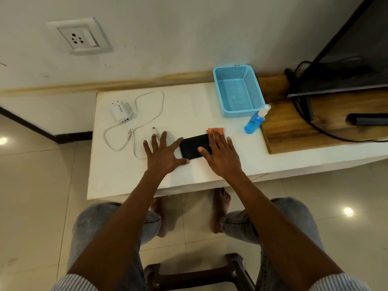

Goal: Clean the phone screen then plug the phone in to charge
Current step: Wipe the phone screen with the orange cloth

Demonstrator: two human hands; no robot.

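On the white table (pixel 117 181), just short of centre: black phone (pixel 194 147), lying flat, screen up, long side running roughly 8 to 2 o'clock. Left hand (pixel 162 153) at the phone's 9 o'clock end, fingers straight and spread wide, index fingertip at the far left corner, thumb along the near edge, bracing it. Right hand (pixel 220 153) flat over the phone's 3 o'clock end, fingers straight and close together, thumb lying across the dark screen. Orange cloth (pixel 216 130) under those fingers, only its far edge peeking out at 12 o'clock of the hand; whether pressed or merely covered, cannot tell.

At 10 o'clock of the phone: white charger (pixel 121 112) lying on its back, pins up, white cable (pixel 147 114) looping from it, its free plug end just beyond the left fingertips. At 1 o'clock: blue basket (pixel 218 80). Blue spray bottle (pixel 255 121) just beside the basket's near corner, at 2 o'clock of the phone. Far up at 10 o'clock on the wall: socket (pixel 78 37).
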